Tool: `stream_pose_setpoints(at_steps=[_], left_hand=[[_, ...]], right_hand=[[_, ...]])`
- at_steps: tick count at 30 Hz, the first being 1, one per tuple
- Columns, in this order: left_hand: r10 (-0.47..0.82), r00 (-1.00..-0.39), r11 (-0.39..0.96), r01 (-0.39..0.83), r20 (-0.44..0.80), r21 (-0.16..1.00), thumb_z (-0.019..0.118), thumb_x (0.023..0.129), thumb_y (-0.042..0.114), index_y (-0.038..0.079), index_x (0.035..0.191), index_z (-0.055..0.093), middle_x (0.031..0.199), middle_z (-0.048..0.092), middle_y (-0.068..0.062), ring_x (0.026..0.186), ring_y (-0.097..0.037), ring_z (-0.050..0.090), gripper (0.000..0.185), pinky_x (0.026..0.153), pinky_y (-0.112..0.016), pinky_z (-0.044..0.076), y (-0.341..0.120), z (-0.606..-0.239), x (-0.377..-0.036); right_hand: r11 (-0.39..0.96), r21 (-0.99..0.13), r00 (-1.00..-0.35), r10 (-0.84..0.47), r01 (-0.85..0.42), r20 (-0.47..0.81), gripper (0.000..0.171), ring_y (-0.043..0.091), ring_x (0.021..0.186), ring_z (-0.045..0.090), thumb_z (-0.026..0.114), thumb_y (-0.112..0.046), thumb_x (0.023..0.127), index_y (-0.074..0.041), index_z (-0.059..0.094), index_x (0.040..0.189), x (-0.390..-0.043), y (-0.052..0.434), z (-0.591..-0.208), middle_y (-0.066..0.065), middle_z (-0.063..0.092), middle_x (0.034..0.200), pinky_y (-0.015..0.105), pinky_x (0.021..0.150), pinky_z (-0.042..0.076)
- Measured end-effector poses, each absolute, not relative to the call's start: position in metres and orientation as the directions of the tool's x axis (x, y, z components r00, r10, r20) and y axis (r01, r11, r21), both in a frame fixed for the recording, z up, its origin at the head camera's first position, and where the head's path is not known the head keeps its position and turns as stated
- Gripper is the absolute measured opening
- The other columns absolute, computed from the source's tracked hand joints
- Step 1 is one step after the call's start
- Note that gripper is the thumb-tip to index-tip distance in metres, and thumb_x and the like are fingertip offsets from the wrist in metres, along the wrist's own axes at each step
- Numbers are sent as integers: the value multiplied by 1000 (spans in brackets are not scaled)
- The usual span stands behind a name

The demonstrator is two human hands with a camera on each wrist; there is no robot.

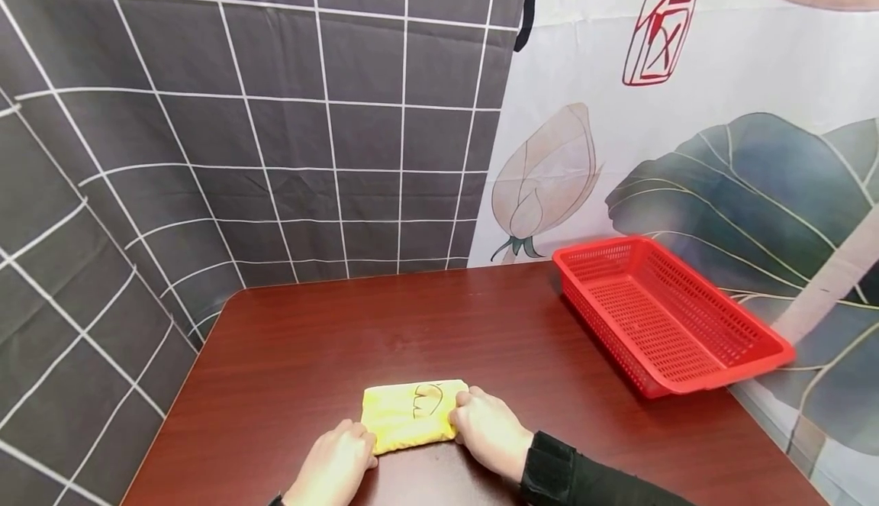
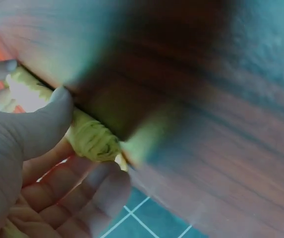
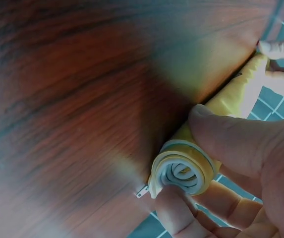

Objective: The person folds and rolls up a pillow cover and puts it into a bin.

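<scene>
Two hands work one yellow cloth roll [image 1: 412,416] at approx 6 o'clock on the desk [image 1: 309,346], near its front edge. Left hand [image 1: 336,464] grips the roll's end at 7 o'clock, right hand [image 1: 489,433] grips the other end at 5 o'clock; both w/ fingers curled round the cloth. Head view: the cloth lies crosswise btwn the hands, a dark outline drawing on its top face. Left wrist view: thumb [image 2: 42,124] pressed on top of the rolled cloth [image 2: 89,136], fingers [image 2: 99,191] curled beneath it; desk surface behind is blurred. Right wrist view: roll's end [image 3: 184,171] seen face on, layers wound in a spiral w/ a small tag at its lower edge; thumb [image 3: 231,139] lies over the roll, a fingertip [image 3: 176,210] touches below the spiral. Far end of the roll in that view meets the left hand's fingers [image 3: 280,49]. Red plastic basket [image 1: 669,315] w/ perforated walls sits at approx 2 o'clock, well apart from the cloth, one corner jutting past the desk's right edge. Black sleeve [image 1: 584,475] covers the right forearm. Behind the desk: grey grid-pattern curtain [image 1: 240,109] at 11 o'clock, lotus-print curtain [image 1: 687,147] at 1 o'clock.
</scene>
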State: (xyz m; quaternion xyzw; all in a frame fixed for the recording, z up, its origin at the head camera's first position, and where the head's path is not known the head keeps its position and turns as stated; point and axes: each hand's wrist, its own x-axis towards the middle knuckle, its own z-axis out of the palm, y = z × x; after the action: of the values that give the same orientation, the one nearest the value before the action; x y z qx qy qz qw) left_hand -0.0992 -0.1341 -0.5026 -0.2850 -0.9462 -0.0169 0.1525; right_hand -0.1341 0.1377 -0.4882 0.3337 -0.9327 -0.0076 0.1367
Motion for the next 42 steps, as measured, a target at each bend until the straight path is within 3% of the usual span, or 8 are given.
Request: stream_pose_setpoints(at_steps=[6,13,18,23,31,42], left_hand=[[492,-807,855,518,326,-8,90,67,21,18,67,65,67,59,8,71,-16,56,25,60,-30,46,-135,-506,-107],[464,-824,862,505,326,49,90,70,19,22,66,62,66,59,10,70,-14,57,29,60,-30,47,-136,-507,-111],[456,-829,864,500,325,64,93,71,20,22,70,65,70,62,8,71,-14,57,27,60,-30,47,-137,-507,-111],[485,-807,850,525,337,34,93,72,21,20,72,66,72,62,7,71,-15,55,27,61,-30,46,-137,-507,-113],[510,-780,845,534,363,-40,90,66,15,16,68,64,69,61,4,69,-18,55,27,60,-32,46,-134,-507,-116],[541,-749,828,555,382,-83,82,77,6,14,75,63,74,61,1,72,-19,55,21,64,-32,47,-131,-509,-113]], right_hand=[[776,123,-736,-628,-619,252,16,15,70,51,85,-14,80,-22,72,73,-134,137,-489,-3,58,77,25,61,46],[775,147,-732,-630,-615,259,15,17,69,52,79,-11,85,-21,74,75,-132,137,-490,-2,59,77,27,60,48],[776,148,-728,-627,-613,276,15,17,69,53,84,-14,80,-19,71,73,-132,137,-489,-2,57,75,27,59,48],[780,141,-732,-623,-610,277,20,16,69,53,89,-20,73,-20,69,72,-133,138,-490,-3,55,74,27,60,48],[776,116,-730,-625,-620,276,20,16,69,53,89,-20,74,-20,69,73,-133,137,-491,-3,56,74,28,59,48],[778,116,-731,-623,-618,279,19,15,68,51,87,-17,74,-19,68,72,-134,138,-491,-4,55,74,26,59,47]])
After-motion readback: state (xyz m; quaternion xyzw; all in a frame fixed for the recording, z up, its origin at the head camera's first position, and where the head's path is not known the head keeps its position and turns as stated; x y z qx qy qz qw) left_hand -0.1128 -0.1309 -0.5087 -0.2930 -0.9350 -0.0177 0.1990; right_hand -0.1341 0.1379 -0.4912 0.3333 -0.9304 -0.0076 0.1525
